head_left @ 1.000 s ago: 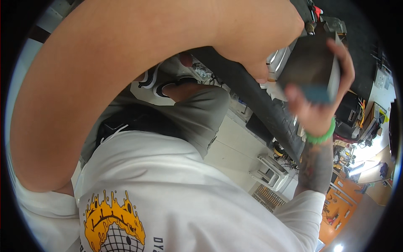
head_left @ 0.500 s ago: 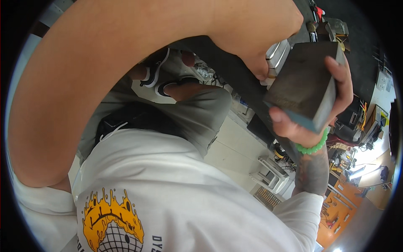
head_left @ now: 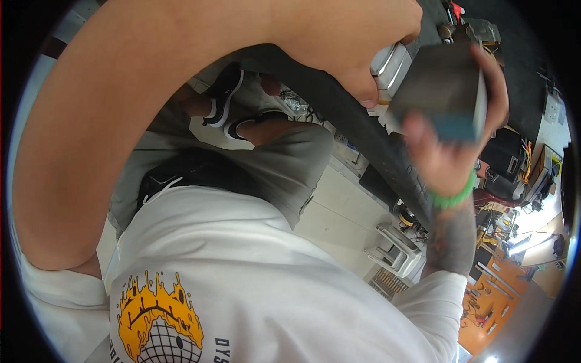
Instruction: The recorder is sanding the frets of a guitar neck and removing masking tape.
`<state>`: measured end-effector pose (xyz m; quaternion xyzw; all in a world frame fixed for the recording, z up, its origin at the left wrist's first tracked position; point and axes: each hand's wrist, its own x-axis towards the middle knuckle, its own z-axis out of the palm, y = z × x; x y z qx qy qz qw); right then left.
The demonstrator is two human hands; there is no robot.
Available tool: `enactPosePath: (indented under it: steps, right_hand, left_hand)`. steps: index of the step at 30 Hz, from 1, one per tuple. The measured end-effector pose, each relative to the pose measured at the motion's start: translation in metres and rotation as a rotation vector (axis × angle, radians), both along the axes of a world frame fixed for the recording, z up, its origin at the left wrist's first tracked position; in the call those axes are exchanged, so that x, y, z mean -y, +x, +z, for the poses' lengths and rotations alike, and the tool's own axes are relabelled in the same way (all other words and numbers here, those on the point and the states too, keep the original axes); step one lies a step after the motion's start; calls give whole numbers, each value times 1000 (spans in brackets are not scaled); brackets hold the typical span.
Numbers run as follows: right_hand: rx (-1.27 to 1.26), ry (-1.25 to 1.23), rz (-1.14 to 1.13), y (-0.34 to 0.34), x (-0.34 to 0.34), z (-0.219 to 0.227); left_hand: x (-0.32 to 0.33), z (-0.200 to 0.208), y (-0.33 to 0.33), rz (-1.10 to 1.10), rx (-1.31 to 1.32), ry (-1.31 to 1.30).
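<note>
One rectangular block point(head_left: 439, 78), dark grey on its broad face with a teal end and a pale side, is in the right hand point(head_left: 446, 158). That hand is wrapped round it, the thumb at the teal end and a finger reaching up along the far side; both hand and block are blurred. The block appears over the desk point(head_left: 364, 130), near its black front edge, just beside a shiny silvery piece point(head_left: 394, 71). Whether block and piece touch, I cannot tell, nor whether the block rests on anything beneath.

The left hand point(head_left: 348, 51) bends over the silvery piece, its thumb against the near end. Most of its fingers are hidden behind the back of the hand, so how firmly it grips cannot be told.

As far as can be judged, the handling is midway: the block is already taken up and not yet put down or let go, and the piece lies under the left hand, not yet set aside. No finished result shows, and how much is left cannot be read from this view.

A green bead bracelet point(head_left: 454, 195) circles the right wrist; white plastic stools point(head_left: 396, 251) stand beyond the desk.
</note>
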<state>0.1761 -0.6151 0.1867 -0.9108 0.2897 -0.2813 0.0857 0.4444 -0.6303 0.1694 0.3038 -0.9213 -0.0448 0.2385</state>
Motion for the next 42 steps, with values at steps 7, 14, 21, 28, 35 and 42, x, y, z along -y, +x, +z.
enactPosePath:
  steps: [7,14,21,28,35,42]
  right_hand:
    - [104,241,-127,-1,33,2]
    - [59,56,31,3,14,-4]
    - [63,9,142,10,-11,-2]
    - [8,-90,-4,-2,25,-1]
    - [39,-161,-19,-1,16,-4]
    - [-32,-34,-113,14,4,4]
  left_hand:
    - [-6,6,-4,51,56,-52]
    - [2,-6,-4,13,25,6]
    - [0,5,-7,12,30,16]
    - [-17,24,-5,52,90,47]
    - [5,4,-9,-4,38,44]
    - [-10,11,-11,19,61,-31]
